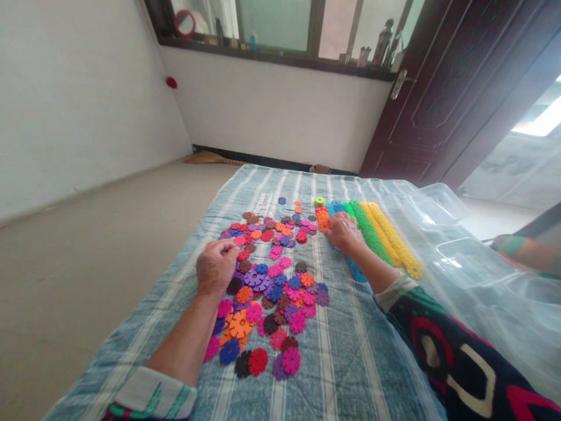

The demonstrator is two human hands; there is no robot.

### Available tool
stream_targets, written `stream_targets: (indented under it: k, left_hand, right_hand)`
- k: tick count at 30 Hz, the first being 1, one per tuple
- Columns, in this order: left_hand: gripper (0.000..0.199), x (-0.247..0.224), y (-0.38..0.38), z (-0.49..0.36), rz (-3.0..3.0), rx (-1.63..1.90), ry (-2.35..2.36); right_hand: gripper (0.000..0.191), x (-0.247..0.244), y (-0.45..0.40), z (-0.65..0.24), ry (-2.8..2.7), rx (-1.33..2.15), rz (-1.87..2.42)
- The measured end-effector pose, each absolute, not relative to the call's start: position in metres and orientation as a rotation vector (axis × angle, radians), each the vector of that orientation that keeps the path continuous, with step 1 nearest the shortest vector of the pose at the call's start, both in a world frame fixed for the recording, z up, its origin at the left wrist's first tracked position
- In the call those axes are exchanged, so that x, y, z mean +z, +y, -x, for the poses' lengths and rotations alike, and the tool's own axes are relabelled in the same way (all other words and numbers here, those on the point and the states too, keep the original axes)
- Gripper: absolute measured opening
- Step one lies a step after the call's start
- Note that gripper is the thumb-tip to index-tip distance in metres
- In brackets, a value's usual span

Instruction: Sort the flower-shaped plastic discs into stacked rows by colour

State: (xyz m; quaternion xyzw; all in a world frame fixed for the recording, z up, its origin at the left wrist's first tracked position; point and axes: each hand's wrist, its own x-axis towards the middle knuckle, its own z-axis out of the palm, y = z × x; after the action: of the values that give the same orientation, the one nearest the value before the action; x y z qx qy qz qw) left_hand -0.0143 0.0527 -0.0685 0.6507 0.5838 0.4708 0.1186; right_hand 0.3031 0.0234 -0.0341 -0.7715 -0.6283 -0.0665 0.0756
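Many notched plastic snowflake discs in pink, purple, orange, blue, brown, red and black lie scattered over the striped cloth. My left hand is at the left edge of this spread, thumb and fingers pinched together; what they hold, if anything, I cannot make out. Farther right, my right hand has its fingers closed at a short row of orange snowflake discs. Beside it run rows of like discs: blue, green and yellow, partly covered by my right hand and forearm.
Clear plastic boxes stand along the right side of the cloth-covered surface. A light green disc stack is at the rows' far end. Beyond are a white wall, a windowsill with bottles, and a dark red door.
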Motion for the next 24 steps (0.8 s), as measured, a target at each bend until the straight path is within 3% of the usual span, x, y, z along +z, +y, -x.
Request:
stream_targets:
  k: [18,24]
  left_hand:
    - [0.013,-0.069,0.053,0.014,-1.888,1.379,1.699]
    - [0.013,-0.069,0.049,0.011,-1.893,1.362,1.696]
  right_hand:
    - [0.022,-0.032,0.016,-0.301,-1.881,-0.25,2.272]
    - [0.021,-0.029,-0.007,-0.27,-2.06,-0.174,2.067]
